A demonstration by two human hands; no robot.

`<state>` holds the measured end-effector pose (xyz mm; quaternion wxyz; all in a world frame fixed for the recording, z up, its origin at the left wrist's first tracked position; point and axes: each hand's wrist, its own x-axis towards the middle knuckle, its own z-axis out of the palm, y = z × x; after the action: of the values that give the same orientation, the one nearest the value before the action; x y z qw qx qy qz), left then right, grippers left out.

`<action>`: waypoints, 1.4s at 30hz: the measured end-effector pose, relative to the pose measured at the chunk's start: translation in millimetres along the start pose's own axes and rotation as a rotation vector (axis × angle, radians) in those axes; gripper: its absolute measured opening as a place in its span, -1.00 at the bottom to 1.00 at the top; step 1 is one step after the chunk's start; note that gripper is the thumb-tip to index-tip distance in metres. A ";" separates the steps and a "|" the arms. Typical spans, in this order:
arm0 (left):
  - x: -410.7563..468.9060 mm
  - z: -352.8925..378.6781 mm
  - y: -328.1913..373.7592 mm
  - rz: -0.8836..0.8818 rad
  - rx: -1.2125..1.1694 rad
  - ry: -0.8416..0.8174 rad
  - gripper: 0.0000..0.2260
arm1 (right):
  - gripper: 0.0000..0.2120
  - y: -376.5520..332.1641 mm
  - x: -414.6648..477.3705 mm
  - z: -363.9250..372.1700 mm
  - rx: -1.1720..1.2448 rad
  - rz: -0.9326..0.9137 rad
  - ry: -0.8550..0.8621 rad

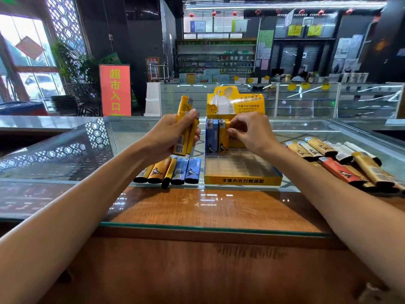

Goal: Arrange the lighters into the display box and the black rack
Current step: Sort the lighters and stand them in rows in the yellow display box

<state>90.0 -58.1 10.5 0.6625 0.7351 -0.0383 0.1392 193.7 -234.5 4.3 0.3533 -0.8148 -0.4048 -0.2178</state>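
Your left hand [173, 130] grips a bundle of yellow lighters [185, 137], barcodes showing, above the glass countertop [65, 154]. Your right hand [247, 132] pinches a yellow lighter [223, 139] standing beside the blue lighters [212, 137] in the back-left corner of the yellow display box [243, 180], whose front strip includes "大火力". Loose lighters [171, 171] lie left of the box by the near edge. Behind, a red sign [115, 91] reads "超市入口".
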 end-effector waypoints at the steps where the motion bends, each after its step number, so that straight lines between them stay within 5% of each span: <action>1: 0.0 -0.1 0.2 -0.010 -0.025 -0.010 -0.72 | -0.84 0.5 0.3 1.1 -0.007 0.005 -0.004; 8: -1.5 1.7 -0.5 -0.030 -0.107 -0.075 -0.67 | -0.79 1.8 1.3 6.2 -0.031 0.062 0.011; 13: -0.6 2.2 -0.6 0.015 -0.087 -0.067 -0.65 | -0.82 -15.9 -2.6 -0.2 0.090 0.021 0.183; 18: -0.9 4.7 -1.5 0.087 -0.002 -0.035 -0.63 | -0.77 -44.0 -5.7 7.9 0.368 0.002 -0.020; 31: -4.0 5.6 2.0 0.165 0.078 0.044 -0.67 | -0.97 -36.8 -5.5 0.8 0.733 0.203 -0.116; 42: -3.9 -7.3 3.3 0.094 -0.001 0.139 -0.66 | -0.95 -20.3 -2.2 -13.0 0.787 0.274 -0.151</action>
<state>84.3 -51.8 13.3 0.6565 0.7208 -0.0267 0.2206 174.9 -236.8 19.5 0.6326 -0.6776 -0.3697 0.0628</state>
